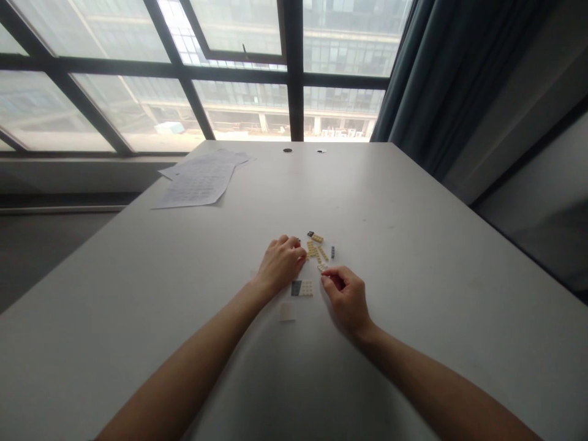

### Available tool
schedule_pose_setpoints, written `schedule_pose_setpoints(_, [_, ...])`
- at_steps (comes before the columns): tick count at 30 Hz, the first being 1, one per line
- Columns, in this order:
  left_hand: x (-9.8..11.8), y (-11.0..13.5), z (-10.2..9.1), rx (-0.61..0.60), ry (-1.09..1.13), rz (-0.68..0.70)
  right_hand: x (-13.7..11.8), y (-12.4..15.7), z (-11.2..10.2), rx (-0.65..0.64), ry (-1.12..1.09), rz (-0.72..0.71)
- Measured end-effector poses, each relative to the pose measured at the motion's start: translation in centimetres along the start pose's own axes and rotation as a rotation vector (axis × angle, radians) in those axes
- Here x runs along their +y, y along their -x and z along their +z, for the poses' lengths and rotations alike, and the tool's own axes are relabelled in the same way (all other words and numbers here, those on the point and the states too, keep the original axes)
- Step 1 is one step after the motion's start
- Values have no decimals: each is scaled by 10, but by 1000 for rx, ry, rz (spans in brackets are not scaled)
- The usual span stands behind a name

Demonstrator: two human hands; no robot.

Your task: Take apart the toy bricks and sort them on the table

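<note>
Small studded toy bricks lie in a loose cluster on the white table [413, 245]. My left hand [282, 262] rests at the left of the cluster with its fingers curled down beside the tan bricks [312, 248]; whatever its fingertips hold is hidden. Thumb and forefinger of my right hand [345, 295] are pinched together at a small white brick [322, 267] on the near side of the pile. Between my wrists lies a studded plate, part grey [296, 288] and part cream [307, 288]. Closer to me is a pale flat square [287, 312].
Beyond the hands are a black piece [311, 233] by a tan brick [317, 238], and a grey brick [333, 252] standing apart on the right. Printed papers [197, 180] lie at the far left. Behind the table are windows and a dark curtain [427, 79].
</note>
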State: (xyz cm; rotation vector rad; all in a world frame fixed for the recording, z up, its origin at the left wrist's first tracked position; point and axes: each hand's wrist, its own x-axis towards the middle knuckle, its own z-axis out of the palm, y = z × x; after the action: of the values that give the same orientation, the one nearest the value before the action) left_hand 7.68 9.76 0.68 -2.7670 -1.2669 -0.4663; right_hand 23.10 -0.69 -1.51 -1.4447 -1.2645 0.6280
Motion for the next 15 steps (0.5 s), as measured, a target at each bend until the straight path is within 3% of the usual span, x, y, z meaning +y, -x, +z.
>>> schedule_pose_setpoints(15, [2, 1, 0, -54, -29, 10, -1, 0, 0, 1, 10, -24])
